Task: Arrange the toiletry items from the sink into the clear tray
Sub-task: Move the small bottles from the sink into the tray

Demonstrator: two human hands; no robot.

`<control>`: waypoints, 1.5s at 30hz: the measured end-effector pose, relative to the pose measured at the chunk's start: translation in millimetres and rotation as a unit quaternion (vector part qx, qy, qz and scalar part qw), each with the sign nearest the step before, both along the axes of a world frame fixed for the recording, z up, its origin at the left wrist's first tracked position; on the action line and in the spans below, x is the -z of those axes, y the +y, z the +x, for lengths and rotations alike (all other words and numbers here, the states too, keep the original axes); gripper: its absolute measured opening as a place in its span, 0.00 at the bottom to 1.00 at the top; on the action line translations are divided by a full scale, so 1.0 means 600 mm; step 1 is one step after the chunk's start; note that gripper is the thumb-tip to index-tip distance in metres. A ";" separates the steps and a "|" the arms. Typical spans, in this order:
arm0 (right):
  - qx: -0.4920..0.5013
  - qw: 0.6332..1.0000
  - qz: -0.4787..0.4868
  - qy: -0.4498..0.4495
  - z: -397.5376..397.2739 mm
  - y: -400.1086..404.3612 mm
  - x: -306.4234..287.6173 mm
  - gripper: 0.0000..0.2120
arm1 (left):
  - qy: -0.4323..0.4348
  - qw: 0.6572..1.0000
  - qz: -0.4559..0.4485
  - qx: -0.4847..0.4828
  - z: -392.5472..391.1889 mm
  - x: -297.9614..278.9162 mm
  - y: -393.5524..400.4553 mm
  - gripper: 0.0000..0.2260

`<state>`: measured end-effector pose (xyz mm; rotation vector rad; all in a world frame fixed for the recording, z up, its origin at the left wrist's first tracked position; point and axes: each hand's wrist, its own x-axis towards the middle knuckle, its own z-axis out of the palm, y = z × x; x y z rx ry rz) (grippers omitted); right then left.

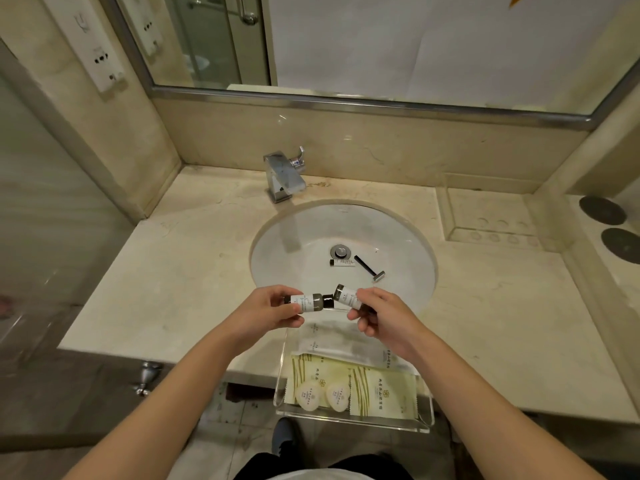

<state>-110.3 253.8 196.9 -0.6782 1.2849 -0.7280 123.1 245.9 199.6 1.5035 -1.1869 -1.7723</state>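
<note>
- Clear tray (424, 415): at the counter's near edge, overhanging it; holds two round soaps (325, 394) and flat yellow and white packets (381, 393).
- Left hand (268, 315): closed on a small bottle (309, 302), held level above the tray's far end.
- Right hand (382, 318): closed on a second small bottle (347, 297), tilted, its cap end just beside the first bottle's cap.
- Sink (277, 258): a small tube (342, 262) and a black razor (369, 268) lie near the drain (339, 251).
- Faucet (282, 178): behind the basin.
</note>
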 end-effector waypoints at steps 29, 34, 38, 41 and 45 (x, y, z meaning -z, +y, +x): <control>-0.192 0.938 -0.087 0.273 0.000 0.081 0.055 0.07 | -0.048 0.997 0.032 0.053 -0.022 0.046 0.069 0.08; -0.247 0.862 -0.186 0.402 0.000 0.091 0.074 0.13 | -0.141 0.988 0.001 0.063 -0.013 0.064 0.071 0.09; -0.233 0.844 -0.210 0.434 0.000 0.099 0.086 0.09 | -0.153 0.987 -0.010 0.052 -0.017 0.066 0.071 0.09; -0.247 0.832 -0.228 0.441 -0.009 0.105 0.090 0.11 | -0.135 0.990 0.006 0.030 -0.014 0.065 0.069 0.09; -0.291 0.805 -0.248 0.454 -0.015 0.108 0.097 0.13 | -0.126 0.991 0.013 0.045 -0.006 0.063 0.073 0.10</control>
